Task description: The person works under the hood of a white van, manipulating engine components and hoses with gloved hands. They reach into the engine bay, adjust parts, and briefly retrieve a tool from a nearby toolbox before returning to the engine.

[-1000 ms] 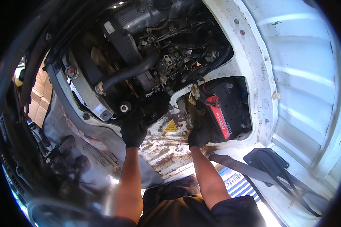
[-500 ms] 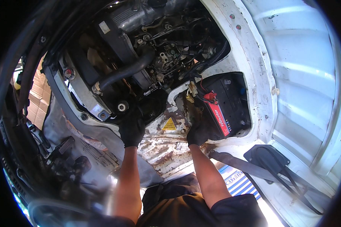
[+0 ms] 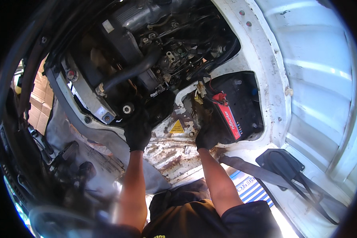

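Observation:
My left hand (image 3: 137, 131), in a black glove, reaches into the dark engine recess just below a round silver fitting (image 3: 127, 109). My right hand (image 3: 204, 137), also black-gloved, is down beside the black battery (image 3: 245, 113) with its red label and red terminal cover (image 3: 219, 97). Both hands' fingers blend into the shadow, so I cannot see what they touch or hold. Between the hands is a rusty white metal panel (image 3: 174, 152) with a yellow triangle sticker (image 3: 176, 127). Yellow connectors (image 3: 199, 95) lie above my right hand.
The engine (image 3: 172, 59) with a black hose (image 3: 127, 75) fills the upper middle. A white ribbed body panel (image 3: 313, 91) borders the right, a black bracket with straps (image 3: 279, 168) below it. Dark pedals (image 3: 69, 152) and hanging parts sit at the left, cardboard (image 3: 39, 99) behind them.
The whole view has shifted slightly, the engine bay now higher in the picture. My hands have crept a little upward in the picture and stay in the same two places.

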